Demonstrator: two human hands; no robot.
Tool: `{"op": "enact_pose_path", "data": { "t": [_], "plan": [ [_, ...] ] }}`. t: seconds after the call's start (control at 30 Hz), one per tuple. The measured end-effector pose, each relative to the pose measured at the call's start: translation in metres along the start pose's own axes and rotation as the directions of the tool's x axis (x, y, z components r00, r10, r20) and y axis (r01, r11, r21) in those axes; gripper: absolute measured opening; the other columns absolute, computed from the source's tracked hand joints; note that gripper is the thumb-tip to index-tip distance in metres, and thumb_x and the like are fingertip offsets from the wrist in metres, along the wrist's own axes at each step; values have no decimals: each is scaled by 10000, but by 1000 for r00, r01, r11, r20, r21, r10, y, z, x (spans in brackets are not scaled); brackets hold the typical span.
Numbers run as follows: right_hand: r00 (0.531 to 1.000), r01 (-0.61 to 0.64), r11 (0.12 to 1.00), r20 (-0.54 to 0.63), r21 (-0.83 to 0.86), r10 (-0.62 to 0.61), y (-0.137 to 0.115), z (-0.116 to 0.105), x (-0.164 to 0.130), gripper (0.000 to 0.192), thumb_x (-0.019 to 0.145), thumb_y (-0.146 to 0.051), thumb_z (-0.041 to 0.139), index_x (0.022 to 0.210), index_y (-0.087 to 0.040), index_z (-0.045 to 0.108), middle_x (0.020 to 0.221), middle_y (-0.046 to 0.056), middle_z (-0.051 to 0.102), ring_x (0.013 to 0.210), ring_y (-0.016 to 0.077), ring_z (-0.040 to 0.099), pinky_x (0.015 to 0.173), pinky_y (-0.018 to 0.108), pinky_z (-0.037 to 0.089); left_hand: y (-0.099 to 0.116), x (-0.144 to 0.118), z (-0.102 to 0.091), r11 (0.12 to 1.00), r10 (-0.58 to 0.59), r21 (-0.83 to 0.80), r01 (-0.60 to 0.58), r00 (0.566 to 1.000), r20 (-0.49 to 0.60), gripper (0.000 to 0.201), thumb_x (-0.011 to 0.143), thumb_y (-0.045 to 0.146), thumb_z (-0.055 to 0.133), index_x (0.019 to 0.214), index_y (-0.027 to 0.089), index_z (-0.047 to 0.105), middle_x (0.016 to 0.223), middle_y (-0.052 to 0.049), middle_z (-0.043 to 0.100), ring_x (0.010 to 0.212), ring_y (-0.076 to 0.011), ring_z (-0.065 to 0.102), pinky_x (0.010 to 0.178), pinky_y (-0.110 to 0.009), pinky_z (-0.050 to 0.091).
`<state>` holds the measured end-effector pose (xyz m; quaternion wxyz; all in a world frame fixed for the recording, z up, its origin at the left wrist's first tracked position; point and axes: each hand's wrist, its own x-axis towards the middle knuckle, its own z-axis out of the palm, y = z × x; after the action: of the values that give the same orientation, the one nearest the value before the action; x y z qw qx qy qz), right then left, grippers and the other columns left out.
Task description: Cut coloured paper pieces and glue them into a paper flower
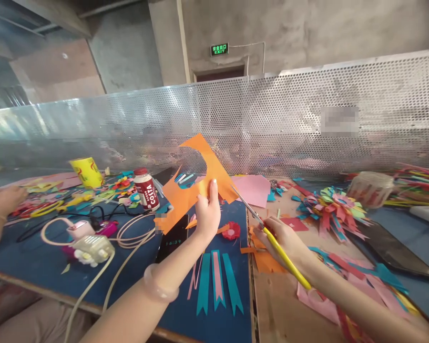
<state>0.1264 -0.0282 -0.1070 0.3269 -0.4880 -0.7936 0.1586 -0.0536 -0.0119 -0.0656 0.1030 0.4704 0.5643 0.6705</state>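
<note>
My left hand [208,209] pinches a sheet of orange paper [214,164] and holds it up above the table. A large curved piece is cut out of the sheet's upper left side. My right hand [277,236] grips scissors [284,257] with yellow handles, their metal blades pointing up and left at the sheet's lower right corner. Below the hands lie teal ribbon strips [203,283] with notched ends, one strip layered with pink [218,276]. A red paper rosette [230,231] rests just beyond them, near a dark phone [172,238] showing a clock.
At left stand a Costa bottle [146,189], a yellow paper cup [87,172] and chargers with cables [93,250]. Another person's hand [7,202] is at the far left. Right of me are a colourful paper flower [338,209], a black phone [398,250] and a clear jar [371,189].
</note>
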Motion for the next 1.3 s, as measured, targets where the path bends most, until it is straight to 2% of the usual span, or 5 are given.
{"op": "enact_pose_path", "data": {
  "t": [0.37, 0.57, 0.8, 1.07, 1.3],
  "plan": [
    [998, -60, 997, 21, 43, 59, -14, -2, -3, 301, 806, -452, 387, 625, -212, 409, 633, -2, 484, 591, 148, 495, 524, 236, 357, 5, -8, 0, 988, 113, -119, -103, 990, 81, 431, 777, 463, 507, 458, 215, 358, 400, 39, 369, 409, -88, 359, 409, -247, 308],
    [999, -50, 997, 15, 51, 49, -18, -3, -5, 274, 804, -429, 387, 656, -206, 452, 654, 8, 504, 615, 157, 510, 551, 244, 373, 1, -11, 1, 991, 94, -102, -86, 993, 74, 294, 749, 407, 558, 547, 197, 526, 455, 6, 507, 469, -122, 487, 462, -247, 384],
    [996, -81, 996, 26, 45, 80, -19, -4, -5, 276, 809, -426, 376, 651, -207, 433, 647, -2, 487, 578, 140, 486, 526, 236, 361, 4, -13, 1, 997, 71, -37, -67, 992, 108, 331, 763, 396, 549, 502, 192, 538, 467, -37, 560, 508, -156, 556, 472, -258, 406],
    [998, -55, 998, 42, 32, 54, -17, -5, -6, 232, 806, -379, 379, 672, -200, 443, 674, 8, 494, 631, 157, 497, 581, 262, 371, -9, -10, 3, 991, 115, -80, -103, 981, 158, 219, 776, 357, 544, 764, 186, 680, 547, -40, 608, 516, -144, 560, 457, -239, 405],
    [997, -61, 997, 44, 38, 60, -17, -6, -7, 224, 803, -369, 377, 680, -195, 448, 678, 7, 494, 629, 154, 496, 581, 259, 366, -15, -8, 2, 982, 190, -50, -185, 971, 146, 233, 794, 341, 521, 795, 172, 682, 502, -25, 576, 463, -119, 524, 432, -218, 390]
  ]
}}
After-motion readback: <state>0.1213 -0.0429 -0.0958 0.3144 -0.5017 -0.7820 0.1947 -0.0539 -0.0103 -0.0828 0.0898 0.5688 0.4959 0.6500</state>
